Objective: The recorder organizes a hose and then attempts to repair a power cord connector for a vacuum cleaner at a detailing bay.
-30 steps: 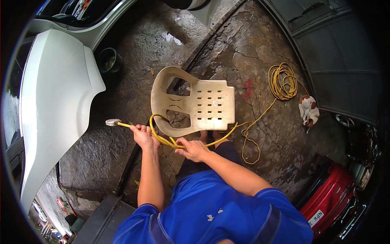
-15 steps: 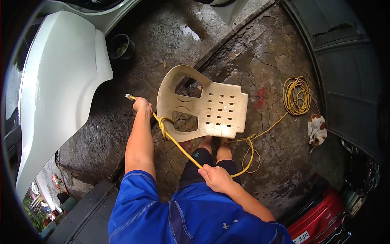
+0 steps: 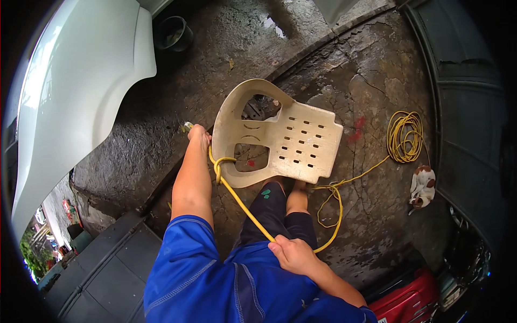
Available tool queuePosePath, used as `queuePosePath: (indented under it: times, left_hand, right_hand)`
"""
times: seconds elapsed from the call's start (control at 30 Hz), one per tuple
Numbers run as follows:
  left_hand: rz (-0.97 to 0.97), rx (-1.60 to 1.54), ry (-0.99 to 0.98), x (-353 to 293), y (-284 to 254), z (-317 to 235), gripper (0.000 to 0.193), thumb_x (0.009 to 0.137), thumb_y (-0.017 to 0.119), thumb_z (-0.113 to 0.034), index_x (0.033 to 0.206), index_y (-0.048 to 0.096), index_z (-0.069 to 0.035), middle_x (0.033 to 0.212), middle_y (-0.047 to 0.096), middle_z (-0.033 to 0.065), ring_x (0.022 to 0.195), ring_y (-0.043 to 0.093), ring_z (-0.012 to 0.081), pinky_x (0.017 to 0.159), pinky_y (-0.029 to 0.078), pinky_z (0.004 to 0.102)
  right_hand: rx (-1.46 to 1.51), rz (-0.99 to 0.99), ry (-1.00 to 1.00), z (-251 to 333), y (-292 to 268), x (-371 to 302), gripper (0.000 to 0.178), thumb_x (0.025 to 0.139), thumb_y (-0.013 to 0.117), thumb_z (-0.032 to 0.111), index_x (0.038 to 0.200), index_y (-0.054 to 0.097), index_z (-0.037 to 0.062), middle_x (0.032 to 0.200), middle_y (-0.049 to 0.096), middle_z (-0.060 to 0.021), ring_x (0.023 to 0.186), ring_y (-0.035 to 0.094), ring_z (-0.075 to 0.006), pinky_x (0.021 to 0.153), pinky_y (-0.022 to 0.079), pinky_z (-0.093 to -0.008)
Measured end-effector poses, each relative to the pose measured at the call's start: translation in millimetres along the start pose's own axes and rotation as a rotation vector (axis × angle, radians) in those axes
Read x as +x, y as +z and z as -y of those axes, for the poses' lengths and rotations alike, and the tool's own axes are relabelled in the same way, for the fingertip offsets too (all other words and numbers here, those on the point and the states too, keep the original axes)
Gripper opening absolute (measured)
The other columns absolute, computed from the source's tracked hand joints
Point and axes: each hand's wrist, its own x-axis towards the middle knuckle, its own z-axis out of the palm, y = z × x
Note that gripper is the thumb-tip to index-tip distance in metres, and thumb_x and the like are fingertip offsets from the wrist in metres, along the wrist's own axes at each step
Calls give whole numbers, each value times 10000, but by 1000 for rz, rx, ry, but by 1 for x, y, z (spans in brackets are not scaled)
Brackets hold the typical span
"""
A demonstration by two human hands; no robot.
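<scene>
My left hand (image 3: 200,135) is closed around a yellow cord (image 3: 245,210) close to its end, just left of a cream plastic chair (image 3: 309,142). A small pale end fitting (image 3: 187,126) pokes out beyond that hand. From there the cord runs to a loop or knot at the chair's lower left rim, where one turn goes through an opening in the plastic. My right hand (image 3: 292,255) grips the same cord in front of my waist, with the stretch between the knot and this hand fairly straight. Past the right hand, the cord sags into loose loops on the floor.
A yellow coil (image 3: 405,137) lies on the wet, cracked floor to the right, with a white and brown animal (image 3: 423,185) nearby. A white car panel (image 3: 97,70) stands at the left, beside a dark bucket (image 3: 173,35). A red vehicle (image 3: 406,299) is at lower right.
The whole view has shifted a little. My left hand has come slightly closer to the chair, and my right hand sits a bit lower; both keep their hold on the cord.
</scene>
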Motion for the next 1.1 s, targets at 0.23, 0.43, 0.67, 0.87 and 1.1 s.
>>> queuePosePath:
  times: [0.23, 0.43, 0.67, 0.87, 1.1]
  left_hand:
    - [527, -154, 25, -30, -61, 19, 279, 1106, 459, -332, 923, 477, -121, 687, 434, 3, 569, 417, 156, 508, 375, 329]
    - [591, -143, -131, -65, -102, 88, 255, 1085, 538, -297, 966, 602, -81, 710, 526, 12, 605, 489, 166, 587, 463, 339]
    - [580, -435, -487, -20, -91, 75, 292, 1119, 377, -260, 905, 488, -97, 608, 396, -7, 411, 297, 112, 376, 253, 290]
    - [217, -199, -307, -27, -77, 61, 260, 1033, 394, -216, 798, 459, -125, 569, 377, 7, 382, 305, 141, 385, 247, 331]
    - [58, -58, -379, -25, -45, 95, 346, 999, 561, -363, 775, 560, -99, 552, 510, 59, 396, 469, 209, 379, 342, 362]
  right_hand:
    - [-285, 280, 227, -8, -15, 31, 506, 1058, 456, 499, 997, 652, 37, 855, 705, -268, 867, 693, -479, 789, 540, -591]
    - [-84, 251, 2, -17, 17, 140, 398, 1053, 521, 369, 1060, 642, -10, 923, 705, -261, 907, 691, -432, 822, 524, -501]
    - [-43, 152, -104, -19, 75, 201, 329, 1060, 506, 286, 990, 635, -8, 825, 682, -262, 802, 678, -418, 771, 513, -495]
    - [-243, 70, 36, 21, 78, 195, 390, 1068, 474, 295, 952, 603, -54, 867, 661, -350, 885, 646, -535, 816, 492, -571]
    - [-279, 9, 106, 31, 67, 159, 357, 1066, 483, 290, 973, 581, -41, 833, 656, -347, 876, 659, -531, 784, 505, -601]
